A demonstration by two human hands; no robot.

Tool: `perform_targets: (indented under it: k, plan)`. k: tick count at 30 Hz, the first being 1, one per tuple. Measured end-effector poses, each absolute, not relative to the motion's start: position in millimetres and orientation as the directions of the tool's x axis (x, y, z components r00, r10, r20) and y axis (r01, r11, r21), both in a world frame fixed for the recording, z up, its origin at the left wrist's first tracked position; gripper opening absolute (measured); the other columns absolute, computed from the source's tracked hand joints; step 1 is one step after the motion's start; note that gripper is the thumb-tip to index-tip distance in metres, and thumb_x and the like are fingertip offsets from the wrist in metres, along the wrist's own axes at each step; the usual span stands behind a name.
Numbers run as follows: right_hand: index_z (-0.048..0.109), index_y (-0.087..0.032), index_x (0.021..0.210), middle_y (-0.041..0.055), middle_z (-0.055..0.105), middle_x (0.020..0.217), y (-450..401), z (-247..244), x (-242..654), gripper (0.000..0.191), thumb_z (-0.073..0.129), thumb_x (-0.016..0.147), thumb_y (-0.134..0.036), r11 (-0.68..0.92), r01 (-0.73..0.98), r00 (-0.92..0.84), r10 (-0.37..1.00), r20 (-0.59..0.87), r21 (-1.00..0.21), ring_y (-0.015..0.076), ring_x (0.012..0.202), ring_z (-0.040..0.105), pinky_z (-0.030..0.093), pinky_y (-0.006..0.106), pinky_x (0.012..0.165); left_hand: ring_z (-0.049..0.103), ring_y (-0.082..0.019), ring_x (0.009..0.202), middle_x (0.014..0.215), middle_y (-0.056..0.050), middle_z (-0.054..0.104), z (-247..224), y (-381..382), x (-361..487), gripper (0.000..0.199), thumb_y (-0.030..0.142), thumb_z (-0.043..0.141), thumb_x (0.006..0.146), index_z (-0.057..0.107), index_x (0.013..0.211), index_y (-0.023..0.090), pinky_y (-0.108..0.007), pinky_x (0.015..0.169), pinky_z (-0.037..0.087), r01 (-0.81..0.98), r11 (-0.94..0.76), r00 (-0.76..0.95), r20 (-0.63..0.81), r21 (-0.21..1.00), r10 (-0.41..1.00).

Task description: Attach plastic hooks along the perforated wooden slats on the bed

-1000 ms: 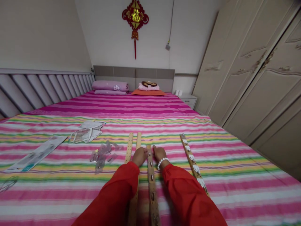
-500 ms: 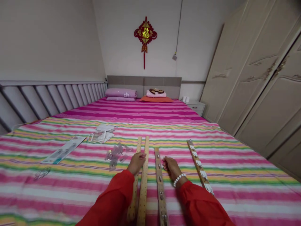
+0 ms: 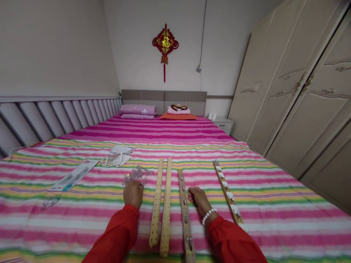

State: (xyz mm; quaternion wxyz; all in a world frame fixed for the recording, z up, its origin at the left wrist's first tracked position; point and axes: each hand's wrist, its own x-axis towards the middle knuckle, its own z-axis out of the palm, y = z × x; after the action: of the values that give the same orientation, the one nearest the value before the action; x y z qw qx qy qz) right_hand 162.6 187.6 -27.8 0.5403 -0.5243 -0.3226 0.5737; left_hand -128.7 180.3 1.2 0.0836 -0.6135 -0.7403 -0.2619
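My left hand (image 3: 133, 193) reaches over the near edge of a pile of small clear plastic packets (image 3: 138, 173); its fingers are bent down and their tips are partly hidden. My right hand (image 3: 199, 199), a white bead bracelet at its wrist, is closed just right of a wooden strip with small metal pieces (image 3: 184, 201); whatever its fingers hold is too small to name. Two bare perforated wooden strips (image 3: 156, 204), (image 3: 166, 208) lie side by side between my hands. Further right lies a strip bearing white round pieces (image 3: 226, 186).
On the striped bedspread at left are a flat clear package (image 3: 74, 176), white packets (image 3: 117, 156) and a thin coiled item (image 3: 51, 201). Pillows (image 3: 138, 109) lie by the headboard. A rail (image 3: 55, 115) runs along the left, a wardrobe (image 3: 287, 91) stands right.
My left hand has moved left from the bare wooden strips to the plastic packets. My right hand stays beside the strip with metal pieces. The view has shifted slightly.
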Motion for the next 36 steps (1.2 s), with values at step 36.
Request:
perform_targets:
  k: [36]
  plan:
    - [0.062,-0.016,0.064,-0.0019,0.06,0.048,155,34,137,0.031,0.075,0.059,-0.044,-0.096,-0.243,-0.116,0.991,-0.069,-0.965,0.0081,0.041,0.049,0.033,0.019,0.04,0.067,-0.019,0.079,0.08,-0.006,0.07,34,139,7,0.036,0.042,0.073,0.059,0.064,0.081,0.016,-0.029,0.073,0.053,-0.005,-0.137,-0.2,0.133,0.991,0.971]
